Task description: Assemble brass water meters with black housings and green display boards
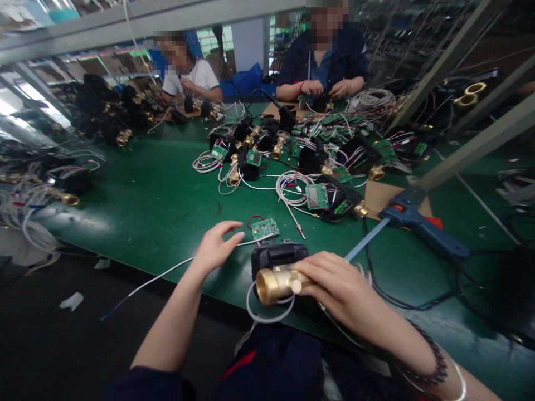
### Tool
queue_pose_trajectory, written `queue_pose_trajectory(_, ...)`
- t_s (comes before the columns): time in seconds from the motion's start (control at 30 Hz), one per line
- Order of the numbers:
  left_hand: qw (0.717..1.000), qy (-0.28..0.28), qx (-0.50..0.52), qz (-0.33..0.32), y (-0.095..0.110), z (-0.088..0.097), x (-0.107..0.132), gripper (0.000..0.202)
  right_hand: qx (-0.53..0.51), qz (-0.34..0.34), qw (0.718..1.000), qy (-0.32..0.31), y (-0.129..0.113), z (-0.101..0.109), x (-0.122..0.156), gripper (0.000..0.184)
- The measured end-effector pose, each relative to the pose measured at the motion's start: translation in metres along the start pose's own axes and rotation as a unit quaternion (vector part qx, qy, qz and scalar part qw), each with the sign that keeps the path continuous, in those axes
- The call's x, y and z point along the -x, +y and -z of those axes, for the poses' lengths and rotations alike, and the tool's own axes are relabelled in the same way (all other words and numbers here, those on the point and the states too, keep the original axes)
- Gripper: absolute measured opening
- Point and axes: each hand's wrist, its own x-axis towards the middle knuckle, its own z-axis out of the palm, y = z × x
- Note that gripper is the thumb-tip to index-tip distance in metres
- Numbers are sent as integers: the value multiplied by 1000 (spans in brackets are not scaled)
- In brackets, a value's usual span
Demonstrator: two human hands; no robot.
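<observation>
My right hand (334,278) is closed round the brass pipe fitting (273,285) of a meter, whose black plastic housing (280,253) rests at the table's near edge. The fitting's round open end faces left toward me. My left hand (219,242) has its thumb and fingers apart, with nothing between them. Just beyond its fingertips lies a green circuit board (265,228) with thin red wires. A white cable (161,274) runs under my left wrist and hangs past the table edge. Another loop of pale cable (271,320) curls below the brass fitting.
A blue glue gun (426,223) lies at right near brown cardboard (376,195), with a black cord beside it. Several meters with brass fittings (278,146), coiled cables (288,189) and boards cover the green table's (154,189) middle. Two people work across it. Metal posts slant at right.
</observation>
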Motion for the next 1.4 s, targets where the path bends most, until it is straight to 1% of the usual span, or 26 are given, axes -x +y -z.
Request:
queue_pose_trajectory(0.07, 1000, -15, -24, -7, -6, -22, -29, 52, 35, 43, 998, -22, -9, -6, 1, 17)
queue_pose_trajectory(0.13, 998, -47, -38, -21, -8, -42, -46, 65, 62, 65, 995, -41, -15, -14, 4, 17)
queue_pose_trajectory(0.17, 997, -61, -41, -30, -8, -49, -51, 67, 75, 71, 994, -44, -16, -18, 5, 16)
queue_pose_trajectory(0.23, 995, -80, -41, -47, -7, -58, -53, 64, 99, 78, 991, -45, -18, -25, 8, 15)
queue_pose_trajectory(0.3, 994, -85, -35, -60, -5, -60, -52, 60, 126, 78, 988, -42, -19, -28, 9, 10)
queue_pose_trajectory(0.37, 994, -80, -23, -69, -3, -60, -51, 57, 147, 68, 986, -49, -20, -29, 7, 13)
queue_pose_trajectory(0.47, 995, -63, -2, -82, 0, -64, -53, 47, 159, 44, 982, -92, -24, -30, -3, 21)
queue_pose_trajectory(0.57, 994, -50, 18, -99, 1, -70, -58, 41, 148, 21, 978, -146, -26, -33, -16, 19)
queue_pose_trajectory(0.67, 993, -27, 36, -113, -2, -73, -63, 40, 144, -8, 974, -176, -24, -35, -29, 17)
queue_pose_trajectory(0.8, 992, 13, 51, -112, -10, -73, -68, 35, 147, -40, 969, -197, -17, -33, -43, 14)
queue_pose_trajectory(0.9, 992, 32, 58, -103, -15, -75, -68, 31, 151, -42, 969, -189, -13, -33, -48, 14)
queue_pose_trajectory(0.97, 993, 38, 65, -95, -16, -77, -68, 28, 158, -38, 973, -163, -12, -33, -46, 17)
queue_pose_trajectory(1.0, 993, 42, 70, -89, -16, -78, -68, 26, 158, -32, 977, -139, -12, -33, -43, 19)
queue_pose_trajectory(1.07, 992, 55, 82, -75, -16, -74, -67, 24, 147, -12, 987, -65, -13, -30, -34, 21)
queue_pose_trajectory(1.17, 988, 97, 111, -51, -15, -60, -54, 18, 119, 3, 991, 57, -14, -25, -10, 21)
queue_pose_trajectory(1.23, 981, 125, 145, -29, -15, -49, -31, 18, 110, -2, 988, 107, -14, -25, 9, 21)
queue_pose_trajectory(1.3, 973, 136, 185, -1, -15, -44, 2, 28, 107, -6, 986, 128, -16, -29, 26, 20)
queue_pose_trajectory(1.33, 970, 134, 204, 14, -15, -44, 21, 33, 107, -6, 985, 132, -18, -34, 33, 20)
queue_pose_trajectory(1.4, 966, 117, 227, 35, -15, -50, 57, 35, 116, -11, 985, 124, -24, -46, 43, 22)
